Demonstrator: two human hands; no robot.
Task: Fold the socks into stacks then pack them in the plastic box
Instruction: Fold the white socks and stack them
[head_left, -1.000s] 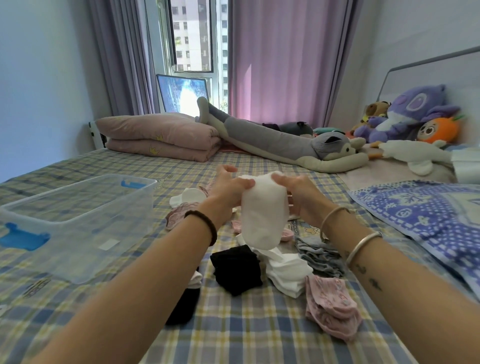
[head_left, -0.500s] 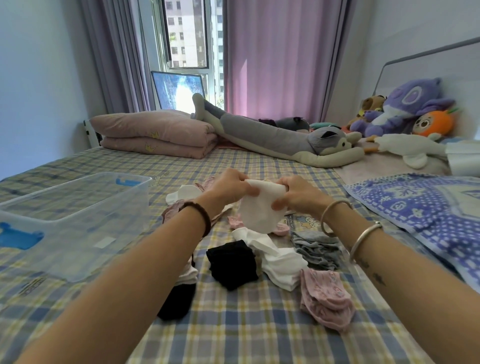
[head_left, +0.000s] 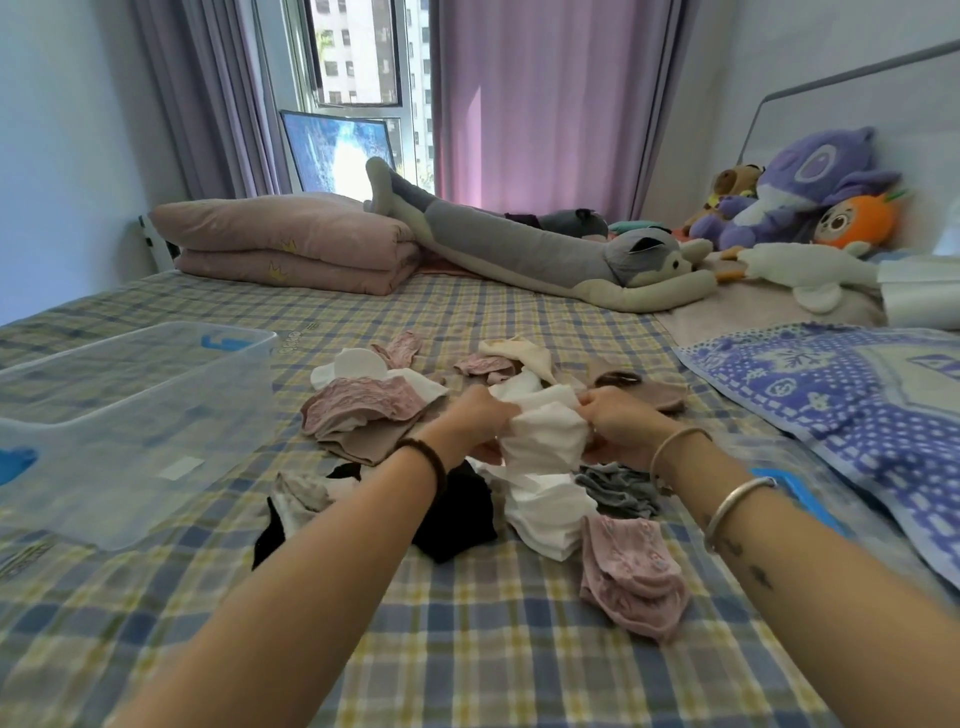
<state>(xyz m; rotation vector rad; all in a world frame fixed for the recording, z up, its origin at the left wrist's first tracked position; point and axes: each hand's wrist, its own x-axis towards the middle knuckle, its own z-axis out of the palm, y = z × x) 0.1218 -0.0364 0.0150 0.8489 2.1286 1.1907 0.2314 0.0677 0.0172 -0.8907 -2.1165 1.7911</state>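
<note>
Folding is being carried out | white sock (head_left: 545, 441) is being gripped in the curled fingers of left hand (head_left: 475, 421) and right hand (head_left: 618, 423), low over the bed (head_left: 467, 649) | next, as judged: neat placing on the white stack (head_left: 545, 512) is being called for | plastic box (head_left: 156, 415) is being left apart on the left, seemingly unfilled

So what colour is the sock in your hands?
White. The sock is gripped by the left hand and the right hand, clearest in the head view.
</note>
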